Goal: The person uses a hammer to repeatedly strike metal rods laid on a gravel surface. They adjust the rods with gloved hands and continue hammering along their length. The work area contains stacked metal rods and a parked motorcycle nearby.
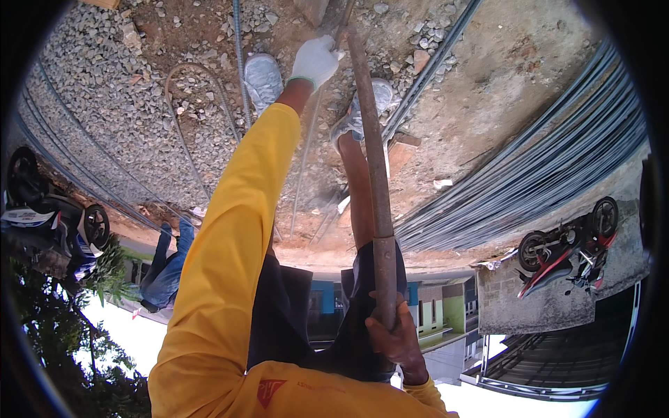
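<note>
My left hand (pixel 315 63), in a white glove, is closed at the far end of the work area, on what looks like a thin steel rod (pixel 305 157) that runs back from it along the ground. Beside that glove lies the upper end of a long, slightly curved rusty pipe (pixel 369 118). The pipe comes down toward my body, with a thicker sleeve near its lower end. There my bare right hand (pixel 396 336) wraps its fingers round it. My feet, in grey covered shoes (pixel 263 80), stand either side of the left hand.
Long bundled steel bars (pixel 529 167) lie to the right, and more bars (pixel 439 63) cross the ground nearer. A bent rod (pixel 171 87) rests on gravel (pixel 104 83) at left. Parked motorcycles (pixel 568 244) and another person's legs (pixel 167 268) show at the sides.
</note>
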Action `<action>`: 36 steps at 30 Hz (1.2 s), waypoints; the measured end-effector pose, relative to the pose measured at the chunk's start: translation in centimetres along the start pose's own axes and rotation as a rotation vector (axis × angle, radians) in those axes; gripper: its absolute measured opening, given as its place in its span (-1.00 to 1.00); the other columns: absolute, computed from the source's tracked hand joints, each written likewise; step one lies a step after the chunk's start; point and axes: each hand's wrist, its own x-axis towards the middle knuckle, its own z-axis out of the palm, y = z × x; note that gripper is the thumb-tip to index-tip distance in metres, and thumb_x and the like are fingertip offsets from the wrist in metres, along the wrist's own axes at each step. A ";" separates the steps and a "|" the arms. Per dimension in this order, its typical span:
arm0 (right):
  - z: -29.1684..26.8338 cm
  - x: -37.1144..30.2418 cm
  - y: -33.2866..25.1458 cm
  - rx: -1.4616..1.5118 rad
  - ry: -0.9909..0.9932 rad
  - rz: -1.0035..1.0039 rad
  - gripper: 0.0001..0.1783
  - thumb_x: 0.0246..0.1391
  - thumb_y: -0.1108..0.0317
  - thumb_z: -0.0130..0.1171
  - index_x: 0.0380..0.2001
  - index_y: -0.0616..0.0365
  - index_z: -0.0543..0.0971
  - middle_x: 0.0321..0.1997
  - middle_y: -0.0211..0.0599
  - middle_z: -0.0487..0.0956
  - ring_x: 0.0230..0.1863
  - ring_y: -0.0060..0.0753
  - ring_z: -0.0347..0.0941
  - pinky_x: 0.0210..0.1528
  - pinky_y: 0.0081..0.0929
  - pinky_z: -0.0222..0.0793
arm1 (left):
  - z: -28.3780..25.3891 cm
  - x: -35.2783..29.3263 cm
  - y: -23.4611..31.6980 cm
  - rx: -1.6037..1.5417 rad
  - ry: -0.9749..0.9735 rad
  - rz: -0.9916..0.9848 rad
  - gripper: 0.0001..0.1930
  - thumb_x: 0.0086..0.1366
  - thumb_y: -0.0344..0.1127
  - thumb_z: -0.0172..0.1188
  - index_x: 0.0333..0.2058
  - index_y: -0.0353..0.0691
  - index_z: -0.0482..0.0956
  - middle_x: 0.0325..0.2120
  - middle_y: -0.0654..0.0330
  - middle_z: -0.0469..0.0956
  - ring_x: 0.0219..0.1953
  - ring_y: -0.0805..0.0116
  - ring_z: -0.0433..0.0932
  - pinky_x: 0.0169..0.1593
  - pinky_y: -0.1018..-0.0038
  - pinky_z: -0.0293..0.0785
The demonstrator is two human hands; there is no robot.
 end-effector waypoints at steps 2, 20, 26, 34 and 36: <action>0.8 -0.2 0.0 0.000 -0.022 0.000 -0.39 0.24 0.54 0.34 0.32 0.22 0.41 -0.18 -0.35 0.51 -0.23 -0.54 0.45 -0.15 -0.53 0.41 | -0.3 0.0 0.1 -0.005 -0.032 -0.026 -0.65 0.33 -0.06 0.34 -0.26 -0.29 0.61 -0.30 -0.24 0.64 -0.11 -0.36 0.59 -0.07 -0.04 0.53; 11.3 6.0 6.0 -0.170 0.174 -0.030 -0.51 0.23 0.41 0.38 0.19 0.23 0.49 -0.27 -0.28 0.63 -0.27 -0.53 0.56 -0.16 -0.38 0.55 | 1.1 0.9 -2.5 0.040 0.023 0.004 -0.66 0.31 -0.05 0.32 -0.25 -0.27 0.67 -0.23 -0.15 0.71 -0.06 -0.23 0.65 0.02 0.03 0.56; 11.2 5.8 5.0 -0.276 0.267 -0.141 -0.47 0.26 0.23 0.33 0.17 0.30 0.44 -0.32 0.19 0.70 -0.22 0.19 0.75 -0.15 -0.04 0.61 | -2.3 -4.5 2.1 -0.142 0.099 -0.310 -0.57 0.36 0.02 0.28 -0.25 -0.33 0.66 -0.34 -0.14 0.71 -0.21 -0.17 0.69 -0.09 0.11 0.60; 11.5 7.4 5.7 -0.257 0.331 -0.245 -0.47 0.17 0.33 0.37 0.11 0.38 0.46 -0.19 0.32 0.72 -0.07 0.34 0.71 -0.06 0.03 0.62 | -14.0 -32.2 22.7 -0.770 -0.365 -1.006 -0.50 0.23 0.04 0.53 -0.22 -0.25 0.52 -0.50 0.25 0.57 -0.62 0.45 0.56 -0.54 0.46 0.48; 11.7 8.0 5.7 -0.279 0.312 -0.235 -0.46 0.13 0.33 0.39 0.09 0.39 0.47 -0.16 0.34 0.72 -0.02 0.35 0.69 -0.03 0.02 0.62 | -13.5 -32.2 22.6 -0.730 -0.217 -0.924 -0.59 0.23 -0.04 0.50 -0.31 -0.23 0.52 -0.62 0.26 0.52 -0.65 0.42 0.55 -0.57 0.42 0.45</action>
